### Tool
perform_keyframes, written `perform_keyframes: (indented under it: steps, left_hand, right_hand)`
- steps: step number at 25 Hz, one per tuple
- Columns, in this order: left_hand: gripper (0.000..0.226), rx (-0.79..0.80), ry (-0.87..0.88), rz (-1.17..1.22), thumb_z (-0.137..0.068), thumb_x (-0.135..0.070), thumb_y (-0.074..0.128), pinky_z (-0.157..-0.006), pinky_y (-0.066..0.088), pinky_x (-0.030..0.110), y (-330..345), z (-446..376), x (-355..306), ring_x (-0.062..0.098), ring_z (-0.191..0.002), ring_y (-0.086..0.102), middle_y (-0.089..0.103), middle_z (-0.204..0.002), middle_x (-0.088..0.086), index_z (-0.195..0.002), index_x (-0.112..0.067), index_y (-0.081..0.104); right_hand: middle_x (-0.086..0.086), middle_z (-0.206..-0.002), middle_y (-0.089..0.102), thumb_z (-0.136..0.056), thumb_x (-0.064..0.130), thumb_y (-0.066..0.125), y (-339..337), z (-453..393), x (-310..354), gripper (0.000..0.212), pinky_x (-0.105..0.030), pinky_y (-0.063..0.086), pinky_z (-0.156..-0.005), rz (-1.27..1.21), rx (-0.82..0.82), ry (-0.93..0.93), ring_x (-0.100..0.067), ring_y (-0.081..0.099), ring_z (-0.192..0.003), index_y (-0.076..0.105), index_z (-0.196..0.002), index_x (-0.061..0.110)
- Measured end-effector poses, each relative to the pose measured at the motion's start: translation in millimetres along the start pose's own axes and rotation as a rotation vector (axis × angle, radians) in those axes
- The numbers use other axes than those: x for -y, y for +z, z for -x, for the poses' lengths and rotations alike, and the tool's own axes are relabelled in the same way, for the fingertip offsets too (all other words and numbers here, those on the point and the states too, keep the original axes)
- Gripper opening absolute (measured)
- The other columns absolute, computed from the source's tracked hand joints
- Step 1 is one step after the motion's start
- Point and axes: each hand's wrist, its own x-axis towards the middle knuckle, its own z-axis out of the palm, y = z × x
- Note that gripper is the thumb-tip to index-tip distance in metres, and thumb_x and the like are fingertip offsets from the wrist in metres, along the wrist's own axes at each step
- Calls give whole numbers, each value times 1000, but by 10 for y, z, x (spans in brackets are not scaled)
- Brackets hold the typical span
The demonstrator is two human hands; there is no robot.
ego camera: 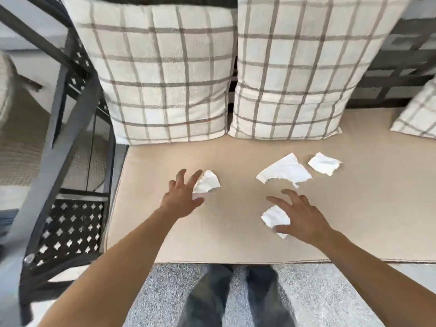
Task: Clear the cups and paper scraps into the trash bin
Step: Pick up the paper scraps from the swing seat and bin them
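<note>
Several torn white paper scraps lie on a beige seat cushion (236,244). My left hand (182,198) hovers with spread fingers over the left side of a small crumpled scrap (208,182). My right hand (300,219) is spread over another crumpled scrap (274,217), thumb touching its near edge. A larger torn sheet (284,172) lies beyond the right hand, and a small scrap (324,163) sits to its right. Neither hand holds anything. No cup or trash bin is in view.
Two plaid pillows (165,72) (299,67) lean against the back of the seat, a third pillow (417,114) at the far right. A dark metal frame with a patterned side panel (70,232) stands at the left. Grey carpet (318,298) and my legs are below.
</note>
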Motion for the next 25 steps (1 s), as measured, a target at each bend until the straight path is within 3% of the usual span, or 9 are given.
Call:
perform_keyframes:
  steps: [2, 5, 10, 13, 16, 19, 22, 25]
  left_hand:
    - [87, 74, -10, -63, -89, -41, 63, -90, 46, 51, 205, -210, 15, 40, -128, 32, 2, -158, 6, -149, -48, 1]
    - [87, 119, 32, -150, -92, -29, 61, -86, 48, 49, 326, -417, -9, 38, -124, 38, 3, -156, 5, -147, -51, -2]
    - [67, 167, 157, -246, -92, -11, 54, -78, 51, 41, 347, -538, -40, 27, -108, 47, 31, -138, 3, -146, -41, 27]
    - [49, 139, 191, -190, -90, -1, 49, -74, 51, 41, 360, -548, -80, 28, -95, 56, 45, -124, 4, -132, -24, 47]
    - [29, 131, 178, -131, -88, -3, 50, -71, 46, 32, 334, -576, -196, 27, -94, 60, 52, -111, 0, -109, -21, 60]
    - [25, 58, 176, -97, -85, -8, 53, -64, 39, 28, 235, -658, -442, 22, -87, 59, 55, -97, -7, -93, -28, 65]
    - [20, 1, 214, 42, -86, -15, 55, -66, 38, 29, 143, -828, -921, 11, -89, 50, 54, -94, -13, -91, -32, 64]
    - [15, 86, 293, 140, -87, -19, 56, -68, 41, 30, 148, -1037, -1493, 15, -93, 52, 53, -93, -10, -93, -30, 63]
  right_hand:
    - [9, -149, 18, -74, 61, 67, 282, -111, -97, 87, -37, 48, -89, 76, 55, -48, -22, 36, -124, 16, -144, 53]
    - [9, -144, 27, -80, 44, 70, 497, -177, -209, 77, -33, 50, -84, 78, 71, -88, -18, 44, -119, 24, -142, 53]
    - [11, -119, 48, -82, 16, 66, 583, -235, -290, 50, -27, 47, -76, -152, 26, -101, -13, 56, -103, 55, -124, 41]
    - [8, -97, 55, -83, 20, 65, 603, -203, -251, 23, -31, 49, -72, -186, -1, -105, -15, 58, -94, 61, -100, 33]
    - [7, -93, 56, -86, 23, 62, 593, -179, -296, 10, -28, 45, -69, -213, 13, -47, -16, 59, -91, 63, -93, 30]
    - [6, -90, 57, -85, 23, 61, 359, -288, -520, 15, -28, 38, -65, -270, -66, 97, -19, 59, -88, 68, -97, 28]
    - [6, -82, 56, -87, 27, 64, 16, -370, -869, 14, -30, 37, -64, -381, -239, 237, -21, 59, -84, 71, -98, 27]
    - [-1, -99, 61, -88, 35, 64, -200, -508, -1240, 15, -30, 40, -67, -325, -367, 297, -24, 58, -95, 73, -99, 28]
